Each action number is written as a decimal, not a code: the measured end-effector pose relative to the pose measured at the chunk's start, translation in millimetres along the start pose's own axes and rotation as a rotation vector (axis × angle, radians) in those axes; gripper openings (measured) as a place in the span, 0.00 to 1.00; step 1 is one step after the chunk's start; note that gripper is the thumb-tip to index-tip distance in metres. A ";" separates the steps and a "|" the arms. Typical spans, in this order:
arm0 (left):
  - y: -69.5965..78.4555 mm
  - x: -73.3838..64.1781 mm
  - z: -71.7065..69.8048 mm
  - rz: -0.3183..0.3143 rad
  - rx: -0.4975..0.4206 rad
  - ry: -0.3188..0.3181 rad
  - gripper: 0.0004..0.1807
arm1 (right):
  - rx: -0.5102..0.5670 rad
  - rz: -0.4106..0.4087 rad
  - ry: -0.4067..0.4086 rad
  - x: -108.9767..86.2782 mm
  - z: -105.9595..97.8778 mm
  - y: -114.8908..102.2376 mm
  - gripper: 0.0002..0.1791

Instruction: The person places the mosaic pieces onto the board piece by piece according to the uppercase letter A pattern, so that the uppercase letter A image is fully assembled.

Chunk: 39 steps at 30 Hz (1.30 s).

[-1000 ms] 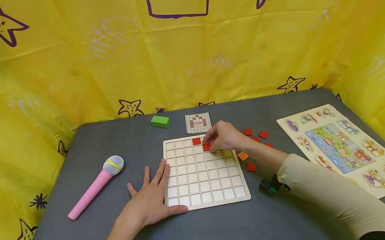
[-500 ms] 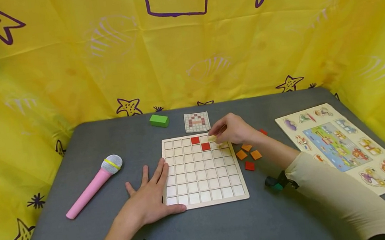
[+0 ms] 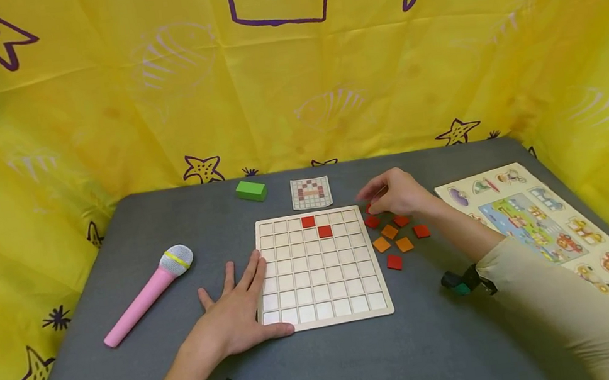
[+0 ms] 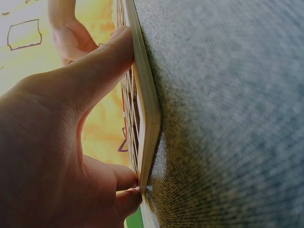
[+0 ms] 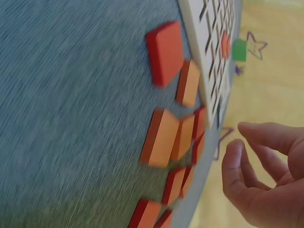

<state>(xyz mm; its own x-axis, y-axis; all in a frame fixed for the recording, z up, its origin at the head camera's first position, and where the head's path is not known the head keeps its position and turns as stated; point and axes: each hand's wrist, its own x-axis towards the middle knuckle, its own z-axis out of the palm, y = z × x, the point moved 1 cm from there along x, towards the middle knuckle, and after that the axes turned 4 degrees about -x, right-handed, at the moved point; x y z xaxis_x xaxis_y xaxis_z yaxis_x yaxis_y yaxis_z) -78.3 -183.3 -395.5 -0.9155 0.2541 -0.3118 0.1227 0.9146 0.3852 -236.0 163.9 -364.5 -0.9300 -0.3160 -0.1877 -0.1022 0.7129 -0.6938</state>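
A pale wooden grid board [image 3: 321,325] lies in the middle of the table, with two red square tiles in its cells: one red tile [image 3: 308,222] in the top row and another red tile [image 3: 325,231] one row lower to the right. My left hand [image 3: 235,319] rests spread along the board's left edge, thumb at the lower left corner. Beyond the board's right side, my right hand [image 3: 396,193] hovers over loose red tiles [image 3: 421,231] and orange tiles [image 3: 389,231]. In the right wrist view, a gap shows between thumb [image 5: 232,159] and index finger, with nothing held.
Behind the board lies a small printed pattern card [image 3: 311,193], with a green block [image 3: 251,191] to its left. A pink toy microphone [image 3: 149,298] lies on the left. On the right sits a wooden picture puzzle [image 3: 561,234], partly under the right forearm.
My right hand let go of the lower red tile in its cell, then moved right off the board to the loose tiles. The left hand stayed on the board's edge.
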 end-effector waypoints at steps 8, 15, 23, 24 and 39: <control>1.0 -0.5 0.3 -0.009 0.000 -0.006 0.74 | -0.040 0.011 0.020 3.1 -6.2 18.0 0.19; 0.2 -1.3 1.7 -0.004 -0.003 -0.002 0.75 | -0.073 0.011 0.014 8.2 -0.5 22.9 0.19; -0.1 -1.7 0.7 0.000 -0.001 0.003 0.74 | -0.118 0.019 0.034 11.4 3.9 21.4 0.18; -0.1 -1.8 0.5 -0.001 -0.001 0.002 0.74 | -0.127 0.018 0.040 11.9 4.4 21.2 0.18; -0.1 -1.2 -0.3 -0.006 -0.006 -0.013 0.74 | -0.144 -0.009 0.067 12.9 6.9 21.8 0.17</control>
<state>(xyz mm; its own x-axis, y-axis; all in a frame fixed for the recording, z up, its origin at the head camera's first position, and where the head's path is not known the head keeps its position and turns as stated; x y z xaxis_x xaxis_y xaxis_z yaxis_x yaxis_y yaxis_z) -77.4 -183.8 -394.9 -0.9110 0.2527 -0.3258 0.1147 0.9143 0.3884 -247.8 171.0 -386.8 -0.9499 -0.2836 -0.1315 -0.1557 0.7941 -0.5874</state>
